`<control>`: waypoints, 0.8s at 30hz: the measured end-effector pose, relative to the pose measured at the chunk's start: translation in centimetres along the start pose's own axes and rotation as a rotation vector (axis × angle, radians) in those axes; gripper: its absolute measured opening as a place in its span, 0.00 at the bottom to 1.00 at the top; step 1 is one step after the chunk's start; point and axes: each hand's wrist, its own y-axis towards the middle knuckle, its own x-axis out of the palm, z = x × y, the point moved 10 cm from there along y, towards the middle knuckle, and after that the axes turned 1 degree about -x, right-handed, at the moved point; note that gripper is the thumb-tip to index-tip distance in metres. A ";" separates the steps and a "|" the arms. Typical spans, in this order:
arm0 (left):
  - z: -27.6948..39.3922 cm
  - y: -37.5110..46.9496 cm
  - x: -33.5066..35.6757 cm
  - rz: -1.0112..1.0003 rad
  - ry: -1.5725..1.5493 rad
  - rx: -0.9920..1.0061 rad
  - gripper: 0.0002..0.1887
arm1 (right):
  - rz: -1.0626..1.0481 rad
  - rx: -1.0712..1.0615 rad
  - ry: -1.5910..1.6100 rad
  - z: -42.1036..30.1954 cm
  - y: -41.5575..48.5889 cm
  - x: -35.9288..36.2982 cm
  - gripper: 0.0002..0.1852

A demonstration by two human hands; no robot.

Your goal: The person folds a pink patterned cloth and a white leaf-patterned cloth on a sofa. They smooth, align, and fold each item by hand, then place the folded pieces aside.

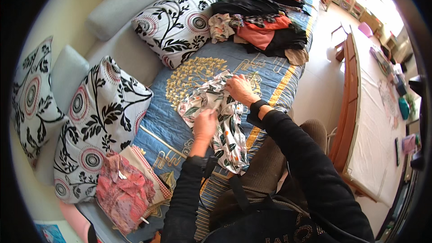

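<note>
A white floral garment [233, 126] with green leaves and orange dots lies crumpled on the blue quilted cover [158, 108] in front of me. My right hand [242, 89] pinches its far edge between thumb and fingers. Over its left part is my left hand [205, 125], blurred, with fingers bent; whether it grips the cloth cannot be told. The garment's near end hangs in loose folds beside my knee.
Beyond the garment lies a pile of dark and coral clothes [260, 33]. Patterned cushions [101, 108] line the grey sofa back [121, 47]. A pink patterned cloth [125, 189] rests at near left. To the right stands a long wooden table [368, 135] with a pale cover.
</note>
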 end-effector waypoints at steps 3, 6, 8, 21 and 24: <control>-5.9 -1.1 -3.6 -0.025 -0.806 -0.295 0.10 | 0.127 0.083 0.185 1.5 1.1 -1.7 0.12; -7.9 -2.4 -10.8 0.187 -1.175 -0.331 0.12 | 0.292 0.320 0.852 5.7 2.1 -4.7 0.11; -6.6 -1.6 -16.4 0.258 -1.241 -0.228 0.12 | 0.516 0.101 0.609 4.7 3.0 -10.8 0.11; 20.8 -0.4 -22.3 0.325 -0.592 0.569 0.41 | 0.131 -0.823 0.216 -22.1 -1.1 -31.9 0.13; 23.4 1.3 -22.1 -0.036 -1.091 0.433 0.23 | 0.182 -0.791 0.284 -22.9 -2.1 -33.8 0.19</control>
